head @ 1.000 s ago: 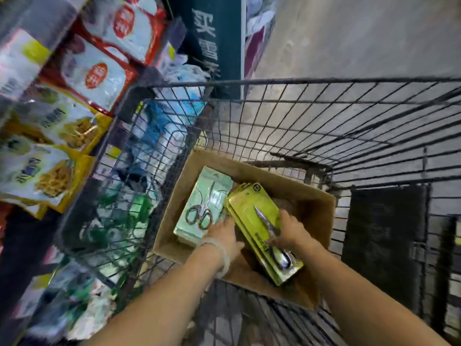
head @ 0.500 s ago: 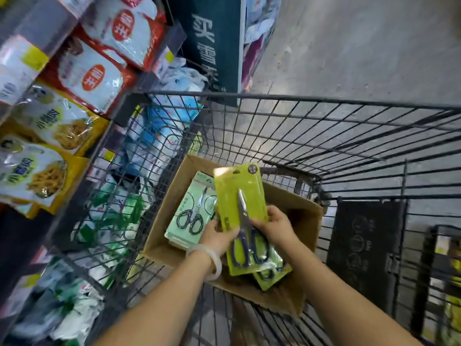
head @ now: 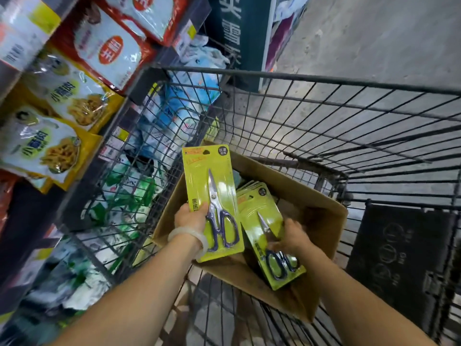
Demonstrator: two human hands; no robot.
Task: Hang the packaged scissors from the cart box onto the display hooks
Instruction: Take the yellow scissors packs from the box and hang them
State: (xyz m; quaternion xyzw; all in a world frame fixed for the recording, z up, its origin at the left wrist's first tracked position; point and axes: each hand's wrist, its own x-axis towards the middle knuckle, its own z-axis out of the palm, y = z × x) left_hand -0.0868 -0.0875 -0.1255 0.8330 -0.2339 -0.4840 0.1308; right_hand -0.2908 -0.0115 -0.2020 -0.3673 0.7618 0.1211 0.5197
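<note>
Dim indoor light, motion-blurred left edge, wide-angle bending, glare on packets

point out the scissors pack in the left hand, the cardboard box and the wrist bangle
scissors pack (head: 199, 176), head view, on the green card above the blades
cardboard box (head: 316, 221), head view, on its inner right wall
wrist bangle (head: 185, 232), head view, on the pale band across the left wrist

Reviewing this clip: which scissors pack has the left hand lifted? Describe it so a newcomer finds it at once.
Find the wire cart, then the cardboard box inside it. Above the box's left part, the left hand holds one yellow-green scissors pack upright, hang-hole end up. Unlike the tilted stack under the right hand, it is single and raised clear of the box.
</note>
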